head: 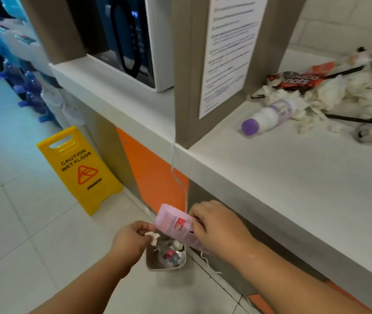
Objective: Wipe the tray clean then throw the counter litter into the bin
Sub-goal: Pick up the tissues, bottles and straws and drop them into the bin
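Observation:
A small grey bin (150,260) stands on the floor below the counter, holding crumpled tissue and a plastic bottle. Above it my right hand (216,225) grips a pink wrapper (173,224) with red print. My left hand (130,239) pinches a scrap of white tissue (152,236) over the bin's rim. On the white counter (293,177) lies more litter: a white bottle with a purple cap (266,117), a heap of crumpled tissues (343,94), a dark snack wrapper (296,81) and black sticks (359,120). No tray is in view.
A yellow wet-floor sign (78,168) stands on the tiled floor left of the bin. A microwave (126,39) sits on the counter's left part, beside a pillar with a printed notice (230,51). A thin cord (178,177) hangs down toward my hands. Water bottles line the far left.

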The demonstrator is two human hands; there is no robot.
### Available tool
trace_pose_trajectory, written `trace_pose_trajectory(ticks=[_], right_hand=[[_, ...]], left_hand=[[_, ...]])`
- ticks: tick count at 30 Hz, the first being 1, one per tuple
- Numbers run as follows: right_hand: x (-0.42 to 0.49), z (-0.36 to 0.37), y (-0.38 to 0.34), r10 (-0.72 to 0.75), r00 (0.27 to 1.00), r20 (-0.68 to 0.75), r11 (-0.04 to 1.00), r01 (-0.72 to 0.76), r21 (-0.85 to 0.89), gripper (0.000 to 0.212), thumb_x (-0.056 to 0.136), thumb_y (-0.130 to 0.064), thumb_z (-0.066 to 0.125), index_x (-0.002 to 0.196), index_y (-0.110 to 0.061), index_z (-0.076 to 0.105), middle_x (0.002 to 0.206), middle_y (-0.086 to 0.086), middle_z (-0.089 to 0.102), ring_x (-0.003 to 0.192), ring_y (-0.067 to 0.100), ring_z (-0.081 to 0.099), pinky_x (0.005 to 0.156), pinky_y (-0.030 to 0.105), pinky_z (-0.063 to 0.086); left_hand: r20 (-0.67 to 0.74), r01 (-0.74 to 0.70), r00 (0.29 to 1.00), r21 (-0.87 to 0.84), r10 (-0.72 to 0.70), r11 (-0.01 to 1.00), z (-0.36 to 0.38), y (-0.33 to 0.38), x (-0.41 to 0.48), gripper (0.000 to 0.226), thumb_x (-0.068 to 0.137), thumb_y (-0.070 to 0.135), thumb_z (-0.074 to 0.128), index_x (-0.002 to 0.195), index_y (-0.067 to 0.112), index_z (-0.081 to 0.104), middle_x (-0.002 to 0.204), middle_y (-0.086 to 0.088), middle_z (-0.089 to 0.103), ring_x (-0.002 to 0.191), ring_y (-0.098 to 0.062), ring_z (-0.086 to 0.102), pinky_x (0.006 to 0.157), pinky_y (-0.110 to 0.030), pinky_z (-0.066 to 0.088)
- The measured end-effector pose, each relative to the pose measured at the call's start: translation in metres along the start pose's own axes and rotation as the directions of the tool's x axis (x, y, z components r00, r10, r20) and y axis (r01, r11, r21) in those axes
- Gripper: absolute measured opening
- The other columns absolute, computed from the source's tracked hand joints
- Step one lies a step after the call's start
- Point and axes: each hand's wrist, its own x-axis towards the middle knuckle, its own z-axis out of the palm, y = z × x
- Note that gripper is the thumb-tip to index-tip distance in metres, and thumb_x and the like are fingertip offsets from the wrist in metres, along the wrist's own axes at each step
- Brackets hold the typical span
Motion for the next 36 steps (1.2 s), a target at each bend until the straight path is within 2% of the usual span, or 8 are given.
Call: trace_pose_trajectory(ticks=[7,11,13,17,23,28,31,36], right_hand=[[0.049,0.096,0.027,0.177,0.938,0.299,0.977,-0.203,0.059,0.010,0.090,-0.021,0.047,0.091,-0.019,0.056,0.101,0.003,0.058,0.093,0.024,0.056,0.068,0.029,0.039],[0.079,0.151,0.051,0.267,0.864,0.426,0.955,-0.296,0.000,0.016,0.089,-0.021,0.049,0.073,-0.023,0.046,0.099,0.006,0.056,0.085,0.025,0.054,0.060,0.024,0.036],[0.093,0.179,0.061,0.295,0.843,0.450,0.948,-0.317,-0.028,0.007,0.089,-0.024,0.051,0.086,-0.023,0.057,0.104,0.006,0.059,0.092,0.027,0.056,0.068,0.026,0.042],[0.117,0.236,0.083,0.395,0.800,0.451,0.909,-0.413,-0.063,0.028,0.084,-0.027,0.047,0.109,-0.025,0.059,0.119,0.001,0.061,0.109,0.026,0.058,0.090,0.034,0.050],[0.143,0.273,0.095,0.444,0.773,0.453,0.882,-0.467,-0.067,0.008,0.078,-0.023,0.054,0.078,-0.031,0.051,0.103,0.003,0.062,0.092,0.028,0.059,0.077,0.035,0.051],[0.136,0.287,0.091,0.369,0.753,0.545,0.905,-0.424,-0.028,0.018,0.089,-0.021,0.055,0.106,-0.021,0.061,0.119,0.006,0.058,0.103,0.027,0.059,0.084,0.030,0.049],[0.117,0.284,0.074,0.284,0.682,0.674,0.748,-0.597,0.289,0.012,0.092,-0.029,0.054,0.091,-0.023,0.064,0.109,0.006,0.063,0.088,0.018,0.063,0.073,0.025,0.049],[0.102,0.277,0.052,0.152,0.551,0.821,0.211,-0.829,0.517,0.022,0.097,-0.028,0.050,0.106,-0.011,0.062,0.087,0.005,0.067,0.067,0.015,0.062,0.057,0.023,0.048]], left_hand=[[-0.047,0.190,0.981,0.047,-0.188,0.981,-0.008,-0.045,0.037,0.022,0.074,0.000,0.070,0.087,0.017,0.067,0.091,-0.005,0.068,0.065,-0.014,0.055,0.055,-0.020,0.042],[-0.088,0.258,0.963,0.042,-0.253,0.965,-0.009,-0.066,0.062,0.021,0.077,0.003,0.070,0.089,0.019,0.066,0.093,-0.004,0.066,0.066,-0.016,0.058,0.056,-0.018,0.044],[-0.098,0.274,0.958,0.051,-0.268,0.960,-0.008,-0.076,0.072,0.016,0.078,0.006,0.071,0.085,0.020,0.066,0.089,-0.001,0.068,0.069,-0.018,0.062,0.057,-0.019,0.046],[-0.094,0.309,0.948,0.031,-0.305,0.951,0.000,-0.094,0.089,0.008,0.079,0.009,0.069,0.082,0.017,0.069,0.081,-0.005,0.071,0.074,-0.023,0.066,0.061,-0.027,0.051],[-0.117,0.349,0.927,-0.073,-0.356,0.934,0.014,-0.119,0.105,0.005,0.079,0.008,0.071,0.080,0.013,0.069,0.078,-0.008,0.072,0.061,-0.013,0.060,0.058,-0.023,0.050],[-0.109,0.360,0.921,-0.130,-0.374,0.924,0.030,-0.127,0.118,0.008,0.076,0.011,0.076,0.077,0.012,0.068,0.072,-0.005,0.071,0.063,-0.017,0.061,0.063,-0.029,0.052],[-0.133,0.345,0.925,-0.091,-0.355,0.934,0.042,-0.129,0.122,0.009,0.076,0.013,0.075,0.076,0.018,0.067,0.073,-0.002,0.067,0.053,-0.010,0.050,0.049,-0.017,0.040],[-0.159,0.338,0.923,-0.100,-0.350,0.936,0.055,-0.128,0.129,0.012,0.076,0.012,0.074,0.075,0.016,0.062,0.069,-0.001,0.061,0.052,-0.010,0.049,0.053,-0.021,0.039]])
